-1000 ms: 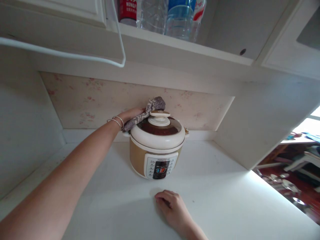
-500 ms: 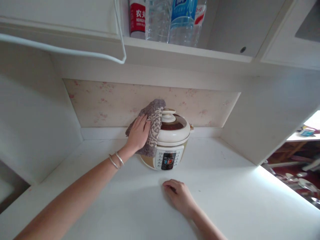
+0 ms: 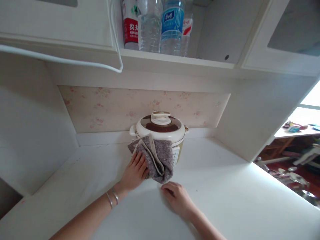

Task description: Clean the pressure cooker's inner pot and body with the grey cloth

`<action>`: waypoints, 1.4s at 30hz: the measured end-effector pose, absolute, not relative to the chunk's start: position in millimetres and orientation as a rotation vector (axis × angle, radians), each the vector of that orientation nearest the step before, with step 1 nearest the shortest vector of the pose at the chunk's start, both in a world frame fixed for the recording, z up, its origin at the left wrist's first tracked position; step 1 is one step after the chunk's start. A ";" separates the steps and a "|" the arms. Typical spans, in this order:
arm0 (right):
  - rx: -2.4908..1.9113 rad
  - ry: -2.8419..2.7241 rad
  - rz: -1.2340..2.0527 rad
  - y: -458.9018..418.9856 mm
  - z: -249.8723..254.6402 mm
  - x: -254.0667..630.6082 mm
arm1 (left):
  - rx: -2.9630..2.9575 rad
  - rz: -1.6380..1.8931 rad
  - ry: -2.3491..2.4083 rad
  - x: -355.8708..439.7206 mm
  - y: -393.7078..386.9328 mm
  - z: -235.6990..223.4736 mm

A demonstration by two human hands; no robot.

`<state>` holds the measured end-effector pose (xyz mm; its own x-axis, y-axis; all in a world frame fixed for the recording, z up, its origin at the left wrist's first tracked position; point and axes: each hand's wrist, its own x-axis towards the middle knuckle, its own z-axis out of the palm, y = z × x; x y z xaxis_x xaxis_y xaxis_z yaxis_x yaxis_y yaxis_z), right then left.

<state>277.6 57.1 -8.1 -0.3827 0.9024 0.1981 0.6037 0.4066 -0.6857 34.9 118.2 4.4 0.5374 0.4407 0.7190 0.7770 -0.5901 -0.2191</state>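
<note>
Nearest the camera, the right hand [image 3: 178,197] is laid knuckles-up on the white counter [image 3: 225,200], its fingers curled under so that the fingertips are hidden; nothing can be seen held in it. Its forearm is cut off by the lower edge of the picture. Just beyond and to the left, the left hand [image 3: 135,171] is pressed, fingers spread, against a grey patterned cloth [image 3: 156,161], which is bunched and folded against the front of a cream and tan electric cooker [image 3: 161,128]. Two thin bangles [image 3: 112,199] are worn at that wrist. The cooker's control panel is almost wholly covered by the cloth (only a sliver of it is seen at the cloth's right edge), so its buttons cannot be read. The cooker is closed by a lid [image 3: 160,125] with a brown top and a cream knob, so whatever is inside is hidden. It stands at the back of the counter, near a faded floral backsplash [image 3: 100,108].

Farther up, an open shelf [image 3: 175,60] is seen with several plastic bottles [image 3: 150,26] standing close together; their tops are cut off by the picture's edge, and the clear ones are hard to judge for contents. A white cord [image 3: 62,60] is draped under the cabinet at the left
</note>
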 end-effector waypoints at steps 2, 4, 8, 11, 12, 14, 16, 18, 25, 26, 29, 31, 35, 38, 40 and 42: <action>-1.295 -2.113 0.696 56.8 -7.9 277.3 | -2.251 -0.812 -0.958 36.2 116.1 10.6; -1.315 -2.110 0.691 56.0 -7.4 277.0 | -2.260 -0.790 -0.928 39.5 117.5 22.6; -1.293 -2.116 0.681 55.1 -6.9 276.6 | -2.292 -0.740 -0.845 53.7 121.0 65.9; -1.291 -2.131 0.673 54.9 -7.1 276.8 | -2.314 -0.670 -0.774 74.2 118.8 107.2; -1.291 -2.135 0.671 54.6 -7.2 277.0 | -2.318 -0.655 -0.752 82.9 117.9 119.5; -1.283 -2.136 0.672 53.9 -7.4 277.3 | -2.314 -0.637 -0.729 102.3 117.3 139.0; -1.269 -2.132 0.677 53.0 -7.6 277.7 | -2.296 -0.613 -0.724 122.8 118.6 149.3; -1.259 -2.127 0.681 52.4 -8.0 278.2 | -2.264 -0.565 -0.704 142.8 121.6 150.5; -1.222 -2.090 0.730 54.8 -11.0 281.6 | -2.112 -0.252 -0.555 199.1 134.5 94.9; -1.208 -2.089 0.736 55.0 -10.7 281.9 | -2.101 -0.217 -0.551 204.5 135.8 81.1; -1.171 -2.102 0.738 54.6 -9.0 282.6 | -2.103 -0.144 -0.552 213.4 138.6 39.9; -1.155 -2.113 0.733 53.5 -8.3 283.4 | -2.132 -0.147 -0.525 212.5 140.2 20.6; -1.174 -2.117 0.724 50.7 -10.9 286.5 | -2.232 -0.237 -0.444 200.1 142.5 19.4; -1.257 -2.094 0.719 49.2 -13.8 287.4 | -2.328 -0.367 -0.473 195.3 143.9 42.8; -1.278 -2.106 0.701 48.2 -14.0 286.1 | -2.346 -0.415 -0.530 200.0 146.9 59.8; -1.277 -2.141 0.665 47.4 -12.9 284.1 | -2.331 -0.445 -0.617 211.7 152.9 72.4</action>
